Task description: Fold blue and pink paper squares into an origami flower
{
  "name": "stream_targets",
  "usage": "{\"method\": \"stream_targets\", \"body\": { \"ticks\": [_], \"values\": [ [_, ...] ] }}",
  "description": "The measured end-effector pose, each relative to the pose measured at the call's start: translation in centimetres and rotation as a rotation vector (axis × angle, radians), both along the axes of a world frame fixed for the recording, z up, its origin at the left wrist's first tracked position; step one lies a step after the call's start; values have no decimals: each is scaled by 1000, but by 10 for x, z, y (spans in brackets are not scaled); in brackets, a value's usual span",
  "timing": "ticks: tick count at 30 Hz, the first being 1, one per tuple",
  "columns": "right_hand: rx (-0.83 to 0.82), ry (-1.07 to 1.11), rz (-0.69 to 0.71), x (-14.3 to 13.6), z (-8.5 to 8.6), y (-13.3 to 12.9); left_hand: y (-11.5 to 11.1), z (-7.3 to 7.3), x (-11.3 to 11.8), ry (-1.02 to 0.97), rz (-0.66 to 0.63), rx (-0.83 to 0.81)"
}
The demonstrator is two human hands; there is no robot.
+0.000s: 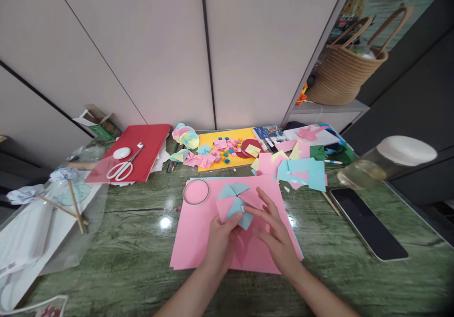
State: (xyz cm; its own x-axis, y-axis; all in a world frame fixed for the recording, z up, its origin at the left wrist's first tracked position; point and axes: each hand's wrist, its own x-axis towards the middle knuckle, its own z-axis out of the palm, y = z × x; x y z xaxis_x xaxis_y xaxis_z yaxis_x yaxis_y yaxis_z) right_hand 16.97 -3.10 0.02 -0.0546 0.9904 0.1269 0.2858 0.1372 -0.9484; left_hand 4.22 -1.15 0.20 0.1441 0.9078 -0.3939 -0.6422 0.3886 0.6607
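Note:
My left hand (222,235) pinches the lower edge of a pink and blue folded paper piece (227,207), shaped like a pinwheel, its thumb on a blue part. My right hand (275,234) is beside it, fingers spread, with a small white piece (243,208) at the tip of one finger, against the blue paper. Whether that piece sticks to the finger or to the paper I cannot tell. Both hands are above a stack of pink sheets (191,241). A thin metal ring (196,192) lies on the stack's upper left.
Scissors (122,168) rest by a red folder (152,142). Paper scraps (307,170) and a yellow sheet (209,140) with small balls lie behind the stack. A phone (369,222) and lidded jar (383,161) are at the right, paper flowers (64,174) at the left.

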Motion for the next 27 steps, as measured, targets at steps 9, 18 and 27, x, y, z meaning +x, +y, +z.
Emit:
{"method": "stream_targets", "body": {
  "ticks": [9,18,27],
  "values": [
    [44,-54,-17,0,0,0,1,0,-1,38,14,-7],
    [91,-244,-41,0,3,0,1,1,-3,39,-18,20],
    [178,-383,-58,0,3,0,3,-1,-5,22,-35,1]
  ]
}}
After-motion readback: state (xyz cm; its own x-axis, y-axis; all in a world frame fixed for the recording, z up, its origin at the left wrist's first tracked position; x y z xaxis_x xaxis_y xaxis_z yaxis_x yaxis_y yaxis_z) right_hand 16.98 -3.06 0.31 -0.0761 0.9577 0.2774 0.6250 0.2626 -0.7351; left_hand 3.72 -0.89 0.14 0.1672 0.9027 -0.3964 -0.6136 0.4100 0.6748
